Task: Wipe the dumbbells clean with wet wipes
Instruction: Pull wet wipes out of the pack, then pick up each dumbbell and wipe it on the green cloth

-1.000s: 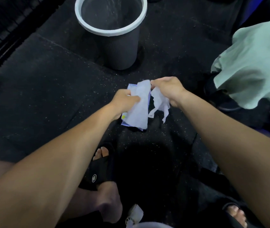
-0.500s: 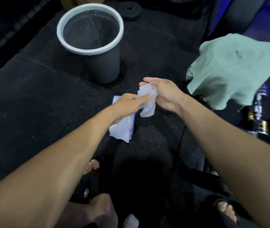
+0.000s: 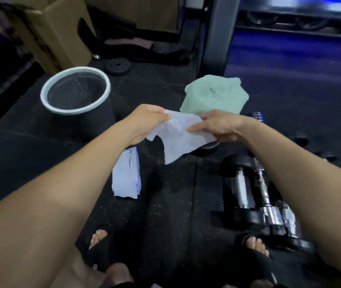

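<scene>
Above dark rubber floor [image 3: 40,163] | left hand [image 3: 144,119] and right hand [image 3: 217,126] pinching thin white wet wipe [image 3: 177,138] spread between them | black-and-chrome dumbbells [image 3: 254,196] lying below right forearm | step: unfolding wipe | next: lower onto dumbbell handle

white-rimmed grey bin [image 3: 75,92] upright on black speckled floor [image 3: 30,146]; cardboard box [image 3: 57,32] behind it; green cloth [image 3: 215,95] crumpled nearby; small weight plate [image 3: 118,66] lying flat beside box.
</scene>
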